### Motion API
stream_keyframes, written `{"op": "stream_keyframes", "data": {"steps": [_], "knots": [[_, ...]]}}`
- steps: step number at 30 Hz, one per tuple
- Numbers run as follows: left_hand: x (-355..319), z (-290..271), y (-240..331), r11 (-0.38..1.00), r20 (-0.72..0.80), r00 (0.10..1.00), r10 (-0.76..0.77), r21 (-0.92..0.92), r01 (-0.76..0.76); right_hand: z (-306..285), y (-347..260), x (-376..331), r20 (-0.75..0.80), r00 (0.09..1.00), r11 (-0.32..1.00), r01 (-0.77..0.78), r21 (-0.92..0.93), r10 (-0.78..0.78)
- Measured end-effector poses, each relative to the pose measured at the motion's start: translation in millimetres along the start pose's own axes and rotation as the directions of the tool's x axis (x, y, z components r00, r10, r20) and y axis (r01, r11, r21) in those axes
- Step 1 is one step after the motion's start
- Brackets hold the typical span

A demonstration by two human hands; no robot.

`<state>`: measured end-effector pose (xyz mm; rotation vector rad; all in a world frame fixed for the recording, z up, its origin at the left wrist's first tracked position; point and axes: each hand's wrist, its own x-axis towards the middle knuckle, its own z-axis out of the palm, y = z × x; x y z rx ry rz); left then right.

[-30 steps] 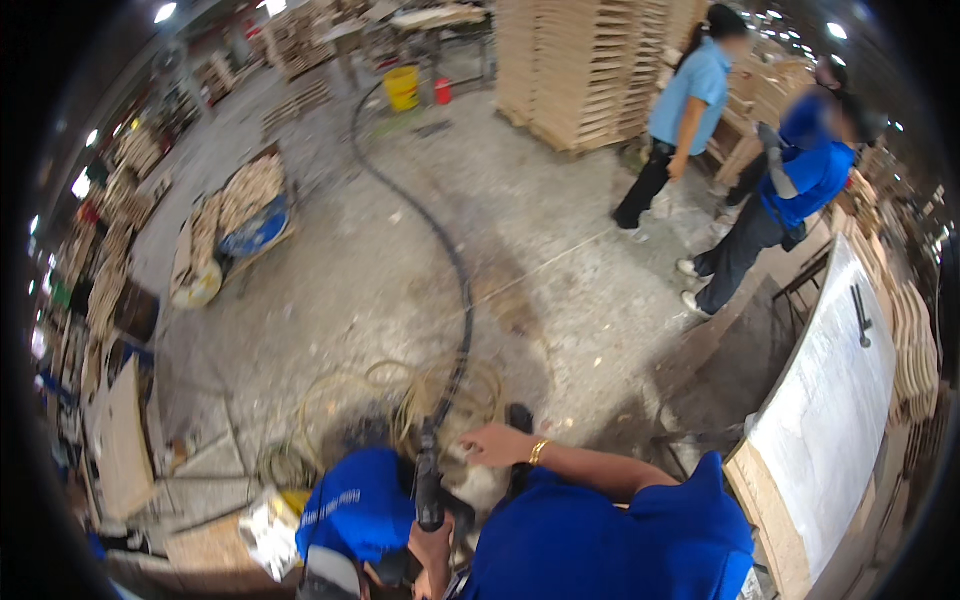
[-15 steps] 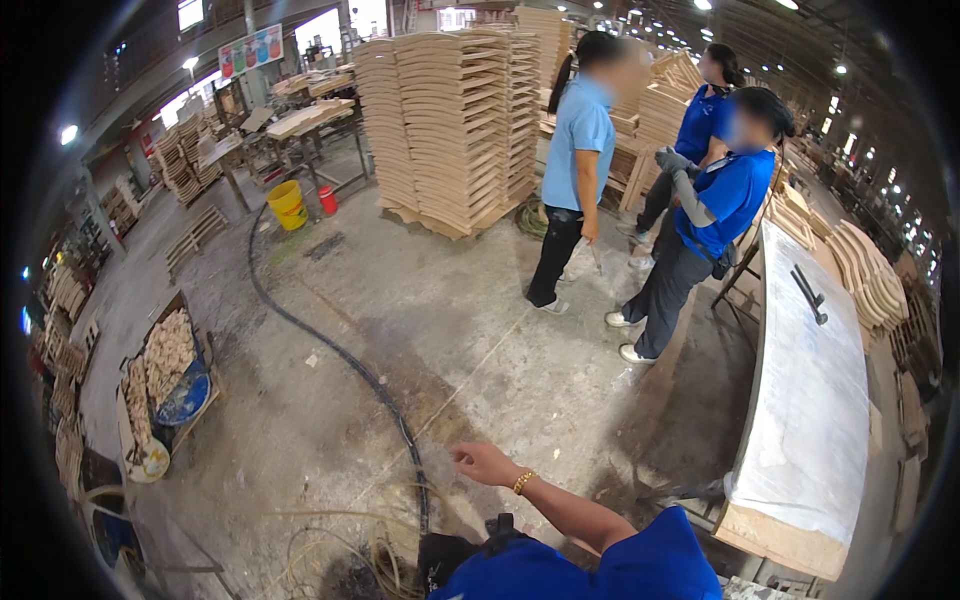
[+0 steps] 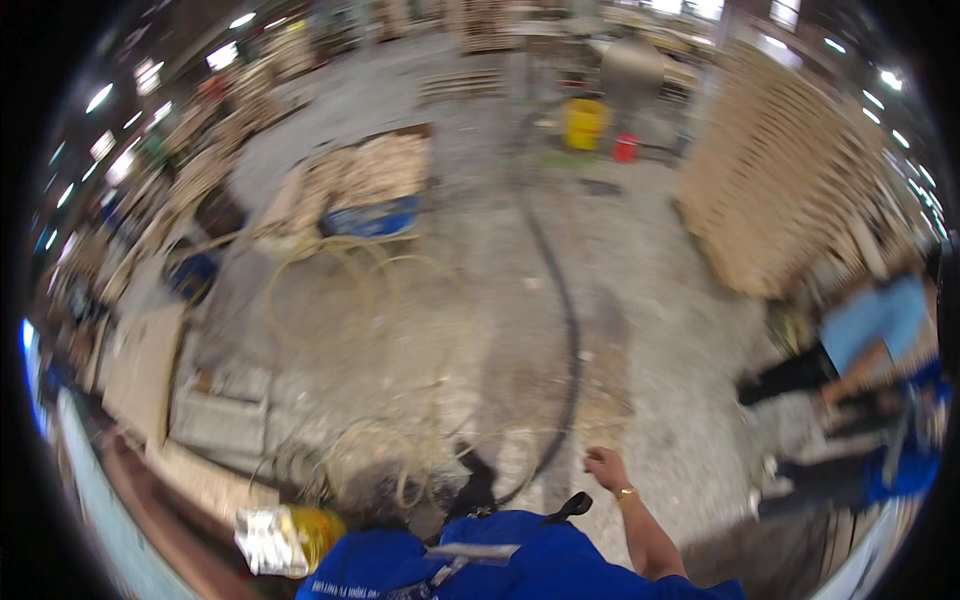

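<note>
My right hand hangs over the concrete floor in front of me, with a gold bracelet at its wrist. Its fingers are loosely curled in, and nothing shows in them. The black hose runs along the floor to its left, apart from the hand. My left hand is out of view. Below, the front of my blue shirt fills the lower edge. The picture is smeared by motion.
Pale coiled tubing lies on the floor at front left. A cart of wood pieces stands farther back, with a yellow bucket and a red container beyond. At right are a tall wood stack and a person in light blue.
My view has swung left: the stack and the people have shifted right, and the wood-piece cart has come toward the middle. My right hand stays loosely curled and appears farther right.
</note>
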<state>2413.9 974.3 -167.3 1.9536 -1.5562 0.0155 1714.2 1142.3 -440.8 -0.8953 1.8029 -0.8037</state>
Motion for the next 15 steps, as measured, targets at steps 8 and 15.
{"op": "stream_keyframes", "data": {"steps": [8,15], "knots": [[-3,190,-10,0.748,0.263,0.793,-0.550,-0.267,0.607,55,-32,173,0.059,0.945,0.938,-0.328,0.111,0.323],[13,279,18,0.420,0.353,0.444,-0.823,-0.147,0.896,175,-114,289,0.406,0.873,0.873,-0.399,0.281,0.269]]}}
